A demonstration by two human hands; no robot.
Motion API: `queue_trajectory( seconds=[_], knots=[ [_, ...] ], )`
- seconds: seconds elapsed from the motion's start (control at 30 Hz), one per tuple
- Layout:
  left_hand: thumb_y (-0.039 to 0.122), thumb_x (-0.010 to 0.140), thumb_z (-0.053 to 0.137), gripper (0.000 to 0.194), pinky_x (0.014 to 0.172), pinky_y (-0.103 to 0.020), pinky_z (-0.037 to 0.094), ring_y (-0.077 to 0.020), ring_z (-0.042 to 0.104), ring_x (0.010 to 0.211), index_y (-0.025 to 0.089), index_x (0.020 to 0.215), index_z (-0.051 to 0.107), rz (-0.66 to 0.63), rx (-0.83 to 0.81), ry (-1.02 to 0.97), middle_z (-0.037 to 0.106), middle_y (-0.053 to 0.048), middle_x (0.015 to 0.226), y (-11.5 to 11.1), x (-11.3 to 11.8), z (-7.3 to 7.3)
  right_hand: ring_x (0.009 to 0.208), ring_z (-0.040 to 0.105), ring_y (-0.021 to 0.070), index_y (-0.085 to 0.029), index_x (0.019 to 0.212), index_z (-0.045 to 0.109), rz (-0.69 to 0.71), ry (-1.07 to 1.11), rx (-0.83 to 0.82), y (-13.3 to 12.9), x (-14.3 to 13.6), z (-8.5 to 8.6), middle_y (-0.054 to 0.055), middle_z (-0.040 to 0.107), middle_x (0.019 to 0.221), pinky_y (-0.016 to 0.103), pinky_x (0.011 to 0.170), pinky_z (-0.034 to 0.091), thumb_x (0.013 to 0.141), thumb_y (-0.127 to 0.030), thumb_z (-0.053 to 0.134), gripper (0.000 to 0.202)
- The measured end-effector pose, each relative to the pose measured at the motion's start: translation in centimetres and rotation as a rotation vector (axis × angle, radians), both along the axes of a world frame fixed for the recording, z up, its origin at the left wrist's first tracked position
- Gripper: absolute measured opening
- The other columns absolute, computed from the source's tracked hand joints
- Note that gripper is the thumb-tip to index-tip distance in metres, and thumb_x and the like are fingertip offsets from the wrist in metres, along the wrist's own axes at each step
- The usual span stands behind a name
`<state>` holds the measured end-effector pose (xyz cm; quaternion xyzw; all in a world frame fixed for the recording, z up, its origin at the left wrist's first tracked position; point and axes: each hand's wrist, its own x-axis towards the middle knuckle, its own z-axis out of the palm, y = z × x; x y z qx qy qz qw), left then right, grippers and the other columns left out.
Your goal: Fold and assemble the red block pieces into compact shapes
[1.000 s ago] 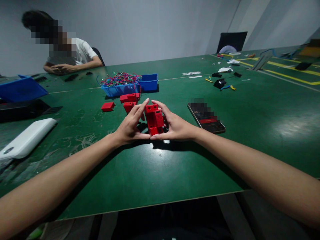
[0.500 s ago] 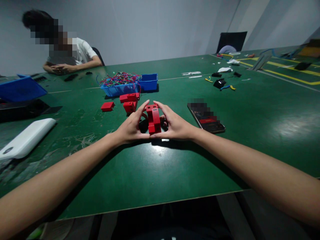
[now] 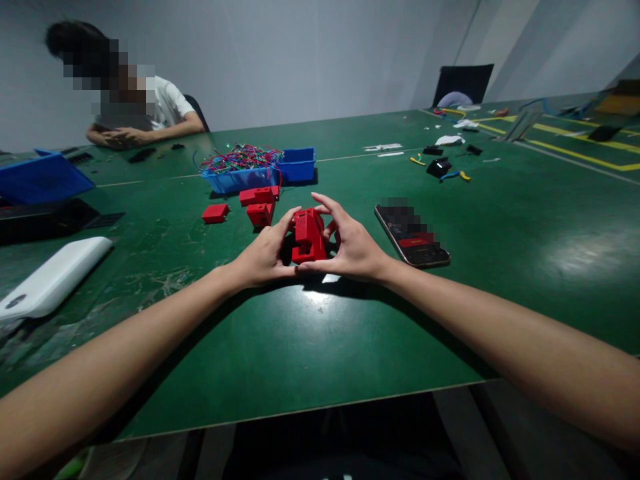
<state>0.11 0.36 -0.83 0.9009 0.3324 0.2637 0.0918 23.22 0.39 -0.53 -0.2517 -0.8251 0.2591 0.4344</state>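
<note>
Fingers (image 3: 329,201), head view: bent around the red block (image 3: 311,235), right index standing clear of it.
Left hand (image 3: 257,259): pinched block, index at top, thumb low.
Right hand (image 3: 357,250): held it too, thumb at near bottom edge; rear contacts partly hidden.
Red block: sat between both hands, over green table (image 3: 320,360); couldn't tell if touching.
Block body: looked like light, stiff plastic; smooth faces maybe slippery, probably not fragile.
Block sides: likely best hold, clear of lower notch.

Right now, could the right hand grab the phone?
Probably yes: the right hand is close to the phone, with nothing in between. It's helping hold the red block, though, so it might need to let go.
</note>
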Motion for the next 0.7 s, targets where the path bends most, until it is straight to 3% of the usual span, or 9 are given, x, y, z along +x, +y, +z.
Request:
queue_trajectory(
  seconds=[0.27,0.47,0.6,0.7],
  knots=[
    [0.057,0.079,0.072,0.103,0.109,-0.055,0.046,-0.0396,0.057,0.13,0.015,0.157,0.021,0.052,-0.019,0.053,0.048,-0.026,0.15,-0.14,-0.17,-0.05,0.119,0.061,0.0286,-0.018,0.148,0.036,-0.037,-0.034,0.035,0.23,-0.08,-0.26,0.019,0.055,0.141,0.044,0.095,0.057,0.064,-0.055,0.086,0.105],
    [0.059,0.079,0.071,0.094,0.104,-0.055,0.048,-0.0391,0.054,0.13,0.016,0.152,0.031,0.153,0.103,0.039,0.047,-0.024,0.148,-0.27,0.02,-0.21,0.116,0.061,0.0279,-0.017,0.138,0.046,-0.077,-0.056,0.087,0.29,-0.05,-0.28,0.017,0.058,0.135,0.044,0.091,0.057,0.071,-0.045,0.081,0.081],
    [0.051,0.079,0.073,0.092,0.101,-0.051,0.05,-0.0312,0.063,0.114,0.02,0.153,0.029,0.107,0.191,0.001,0.044,-0.022,0.148,-0.56,0.07,0.07,0.086,0.064,0.02,-0.021,0.144,0.041,-0.106,-0.075,0.061,0.23,0.04,-0.27,0.013,0.062,0.124,0.043,0.082,0.058,0.072,-0.049,0.082,0.087],
    [0.045,0.082,0.067,0.085,0.104,-0.051,0.048,-0.0295,0.062,0.114,0.021,0.153,0.028,0.025,0.262,-0.062,0.044,-0.02,0.148,-0.97,0.0,0.54,0.084,0.063,0.0184,-0.026,0.147,0.038,-0.08,-0.066,0.073,0.04,-0.02,-0.29,0.012,0.061,0.127,0.04,0.079,0.058,0.075,-0.049,0.081,0.087]
  ],
)
